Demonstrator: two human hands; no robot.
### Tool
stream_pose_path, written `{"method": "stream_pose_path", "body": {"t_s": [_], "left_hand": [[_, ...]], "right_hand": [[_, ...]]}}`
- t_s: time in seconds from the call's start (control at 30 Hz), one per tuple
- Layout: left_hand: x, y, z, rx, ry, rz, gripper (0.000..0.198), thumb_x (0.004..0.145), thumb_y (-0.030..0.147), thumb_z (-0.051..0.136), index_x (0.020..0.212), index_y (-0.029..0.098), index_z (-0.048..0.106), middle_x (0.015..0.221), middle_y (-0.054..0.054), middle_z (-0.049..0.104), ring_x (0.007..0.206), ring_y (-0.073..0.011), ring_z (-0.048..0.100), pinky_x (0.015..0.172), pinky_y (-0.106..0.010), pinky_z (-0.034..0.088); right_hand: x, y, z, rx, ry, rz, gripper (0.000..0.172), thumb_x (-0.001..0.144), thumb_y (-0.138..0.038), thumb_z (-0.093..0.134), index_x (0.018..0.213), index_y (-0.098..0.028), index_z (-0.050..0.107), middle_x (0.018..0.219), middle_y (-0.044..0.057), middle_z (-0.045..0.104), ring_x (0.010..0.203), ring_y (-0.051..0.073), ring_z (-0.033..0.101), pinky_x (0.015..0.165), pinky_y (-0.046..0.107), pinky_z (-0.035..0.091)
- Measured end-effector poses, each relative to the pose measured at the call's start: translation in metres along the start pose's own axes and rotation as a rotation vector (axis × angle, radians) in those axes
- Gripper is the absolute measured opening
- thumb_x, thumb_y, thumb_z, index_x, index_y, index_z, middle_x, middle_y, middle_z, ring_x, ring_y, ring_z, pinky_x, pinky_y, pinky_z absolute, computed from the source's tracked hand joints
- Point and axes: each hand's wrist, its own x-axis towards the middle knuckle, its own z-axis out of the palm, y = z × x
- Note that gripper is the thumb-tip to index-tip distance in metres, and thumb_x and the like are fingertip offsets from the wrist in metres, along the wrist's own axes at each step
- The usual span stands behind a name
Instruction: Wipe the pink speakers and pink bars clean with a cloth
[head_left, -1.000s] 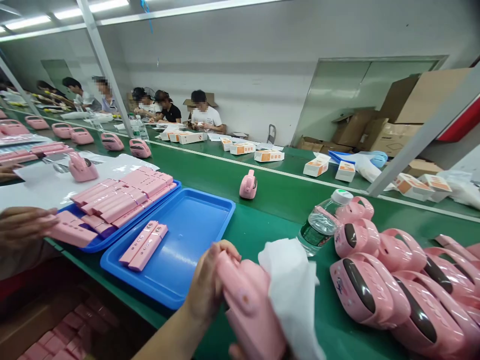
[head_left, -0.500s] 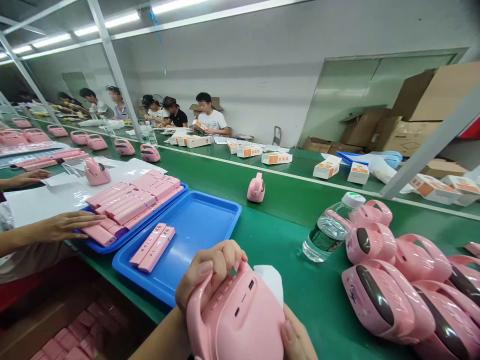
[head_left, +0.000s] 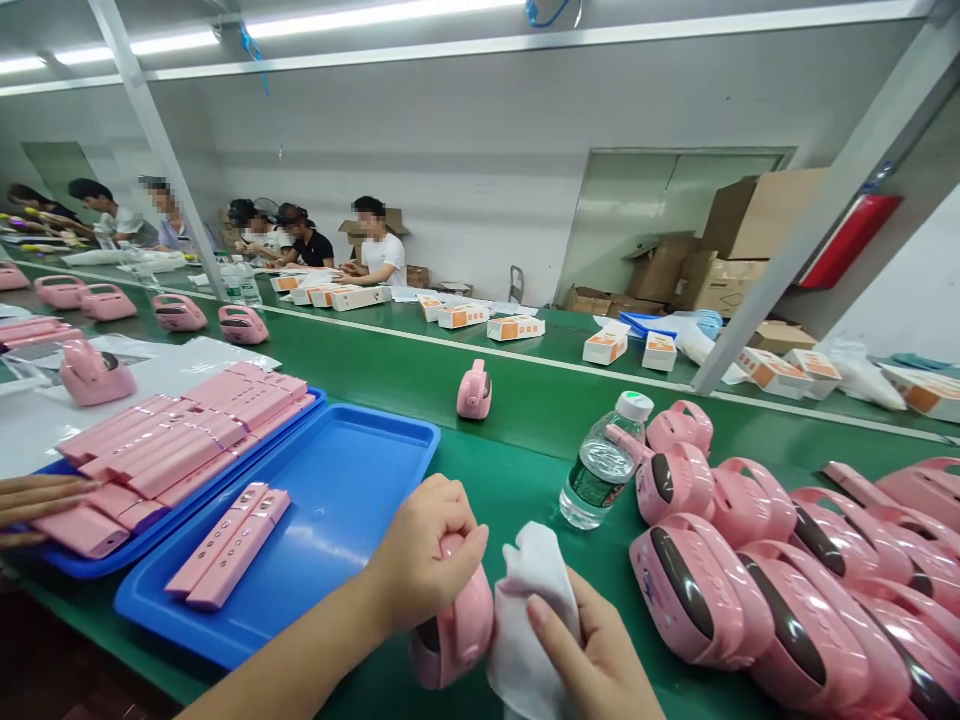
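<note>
My left hand [head_left: 431,560] is wrapped round the handle of a pink speaker-like device [head_left: 469,625], which is turned side-on with part of its dark front panel showing. Beside it, my right hand [head_left: 592,640] grips a white cloth [head_left: 532,610] between thumb and fingers. The cloth hangs close to the device's side; whether they touch I cannot tell. A blue tray [head_left: 330,520] to the left bears two pink bar-shaped pieces [head_left: 229,545]. Several more pink handled devices [head_left: 705,590] are crowded together on the right.
A water bottle [head_left: 600,465] stands near the grouped devices. One pink device [head_left: 475,390] sits on the green belt [head_left: 375,355]. Another blue tray [head_left: 300,410] holds stacked pink bars, with a co-worker's hand [head_left: 45,505] at its edge. White-orange boxes [head_left: 517,327] line the far side.
The device in my left hand has turned from its port side to edge-on. My right hand has come up with the cloth into fuller view. The camera view has swung right.
</note>
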Motion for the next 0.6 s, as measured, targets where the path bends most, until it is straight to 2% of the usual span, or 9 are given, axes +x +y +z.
{"method": "stream_pose_path", "body": {"t_s": [0.07, 0.17, 0.27, 0.33, 0.4, 0.47, 0.53, 0.6], "left_hand": [[0.012, 0.000, 0.016, -0.018, -0.036, -0.078, 0.034, 0.082, 0.033, 0.040, 0.051, 0.019, 0.036, 0.060, 0.000, 0.042, 0.067, -0.0159, 0.041, 0.065, -0.030, 0.033], [0.028, 0.002, 0.038, -0.056, -0.092, -0.146, 0.038, 0.087, 0.040, 0.033, 0.056, 0.019, 0.040, 0.057, 0.002, 0.042, 0.060, -0.0137, 0.042, 0.059, -0.027, 0.034], [0.044, 0.008, 0.051, -0.063, -0.219, -0.172, 0.034, 0.086, 0.040, 0.036, 0.065, 0.018, 0.051, 0.058, 0.002, 0.048, 0.056, -0.0131, 0.045, 0.055, -0.026, 0.036], [0.058, 0.015, 0.056, -0.042, -0.281, -0.177, 0.028, 0.082, 0.040, 0.044, 0.087, 0.017, 0.059, 0.068, 0.000, 0.056, 0.062, -0.0157, 0.051, 0.059, -0.028, 0.040], [0.076, 0.022, 0.060, -0.020, -0.289, -0.178, 0.049, 0.077, 0.042, 0.051, 0.117, 0.013, 0.050, 0.093, -0.008, 0.061, 0.083, -0.0219, 0.057, 0.074, -0.033, 0.043], [0.099, 0.027, 0.067, -0.009, -0.264, -0.173, 0.079, 0.071, 0.046, 0.058, 0.135, 0.010, 0.029, 0.122, -0.017, 0.050, 0.111, -0.0290, 0.047, 0.092, -0.040, 0.036], [0.122, 0.029, 0.077, -0.019, -0.247, -0.160, 0.102, 0.064, 0.048, 0.066, 0.141, 0.009, 0.013, 0.137, -0.021, 0.035, 0.125, -0.0326, 0.034, 0.101, -0.043, 0.028], [0.141, 0.028, 0.089, -0.056, -0.258, -0.137, 0.111, 0.056, 0.045, 0.074, 0.142, 0.011, 0.011, 0.139, -0.020, 0.033, 0.126, -0.0327, 0.035, 0.102, -0.043, 0.028]], "right_hand": [[0.006, -0.001, 0.000, -0.222, 0.003, -0.126, 0.033, 0.076, -0.044, 0.054, 0.094, -0.017, 0.059, 0.084, 0.006, 0.062, 0.076, 0.021, 0.057, 0.069, 0.028, 0.042], [0.014, 0.009, 0.001, -0.543, 0.040, -0.220, 0.016, 0.068, -0.032, 0.058, 0.073, -0.019, 0.050, 0.070, 0.002, 0.055, 0.061, 0.016, 0.047, 0.056, 0.026, 0.034], [0.019, 0.024, -0.004, -0.566, 0.019, -0.207, 0.011, 0.065, -0.023, 0.053, 0.066, -0.020, 0.042, 0.063, 0.000, 0.051, 0.055, 0.012, 0.041, 0.051, 0.023, 0.030], [0.020, 0.032, -0.009, -0.520, 0.023, -0.176, 0.010, 0.065, -0.022, 0.051, 0.065, -0.020, 0.041, 0.060, -0.002, 0.050, 0.053, 0.011, 0.040, 0.049, 0.021, 0.029], [0.020, 0.036, -0.012, -0.484, 0.039, -0.150, 0.011, 0.065, -0.023, 0.052, 0.065, -0.020, 0.041, 0.059, -0.003, 0.048, 0.052, 0.010, 0.039, 0.048, 0.019, 0.028], [0.020, 0.039, -0.012, -0.467, 0.063, -0.133, 0.016, 0.061, -0.023, 0.054, 0.063, -0.020, 0.038, 0.058, -0.004, 0.044, 0.053, 0.009, 0.035, 0.048, 0.020, 0.026], [0.020, 0.043, -0.011, -0.462, 0.083, -0.127, 0.023, 0.056, -0.021, 0.057, 0.061, -0.020, 0.034, 0.058, -0.005, 0.040, 0.054, 0.009, 0.030, 0.049, 0.021, 0.024], [0.020, 0.048, -0.012, -0.446, 0.107, -0.121, 0.028, 0.052, -0.020, 0.058, 0.060, -0.020, 0.031, 0.057, -0.005, 0.038, 0.054, 0.010, 0.027, 0.049, 0.021, 0.022]]}}
